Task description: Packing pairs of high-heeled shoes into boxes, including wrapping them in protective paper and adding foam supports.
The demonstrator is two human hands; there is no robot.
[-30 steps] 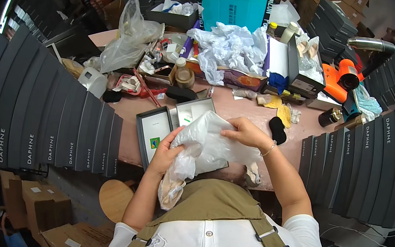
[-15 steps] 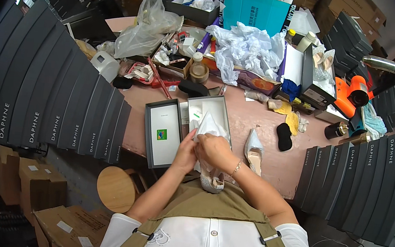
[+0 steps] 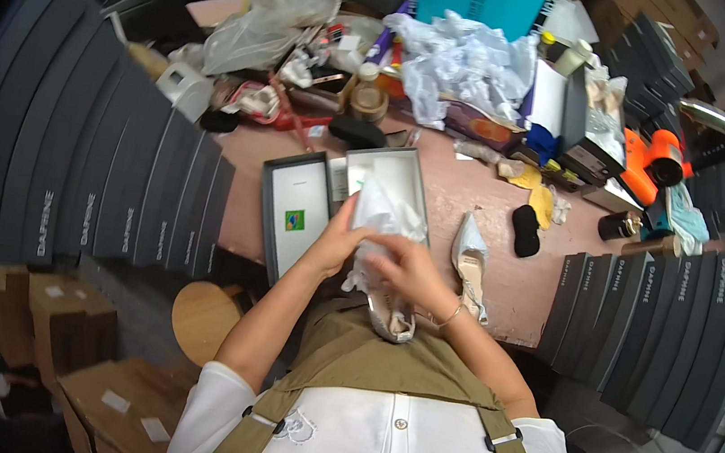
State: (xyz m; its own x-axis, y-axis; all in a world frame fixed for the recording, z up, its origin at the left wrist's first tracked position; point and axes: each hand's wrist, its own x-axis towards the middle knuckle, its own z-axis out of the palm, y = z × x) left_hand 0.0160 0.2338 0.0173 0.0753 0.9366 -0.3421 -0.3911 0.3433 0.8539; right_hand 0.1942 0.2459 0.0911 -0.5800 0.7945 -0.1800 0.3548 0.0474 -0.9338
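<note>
My left hand is closed round a silvery pointed shoe, whose heel end hangs towards my apron. White tissue paper covers the toe end of this shoe and hides much of it. Over its middle is my right hand, fingers apart and slightly blurred; any touch is unclear. Just beyond both hands stands an open grey shoe box with a white inside. Its lid lies at the left, inner side up, with a small green square on it. A matching shoe rests on the table to the right.
Stacks of grey shoe boxes flank the pink table, left and right. Crumpled white paper fills a box at the back. A black oval pad and an orange heat gun are on the right.
My right hand has lifted its fingers from the tissue-covered toe and moved nearer me, opening. The left hand still grips the shoe. The whole view has shifted slightly.
</note>
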